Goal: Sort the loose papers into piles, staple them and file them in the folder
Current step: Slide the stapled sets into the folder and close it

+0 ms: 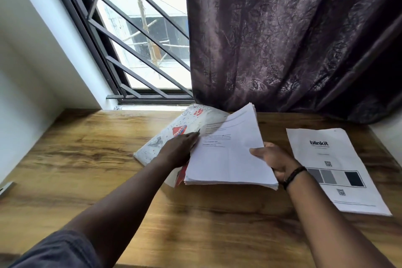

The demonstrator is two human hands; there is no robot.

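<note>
Head view: we find our right hand [274, 160] grasping the right edge of a thick stack of white papers [228, 154], thumb on the top sheet and fingers curled beneath, with the stack tilted up off the wooden tabletop [87, 159]. Our left hand [180, 148] lies at the stack's left edge with fingers extended; whether it pinches a sheet or only steadies the edge, we cannot tell. Under and to the left of the stack sits a patterned white folder [165, 137] with red markings, partly covered by the papers. Well apart to the right, a single printed sheet [335, 170] bearing a logo and grey blocks lies flat on the tabletop, apparently the start of a pile. A small metal object [6, 188] shows at the far left edge; it is too cropped to identify. We judge sorting to be at an early stage, with nothing stapled or filed. Risks noted: the stack is held along one side only, so the lower sheets could slide or fan out if the grip slackens; the sheet edges already look uneven. The curtain [293, 39] hanging just behind the stack could catch the raised corner.
</note>
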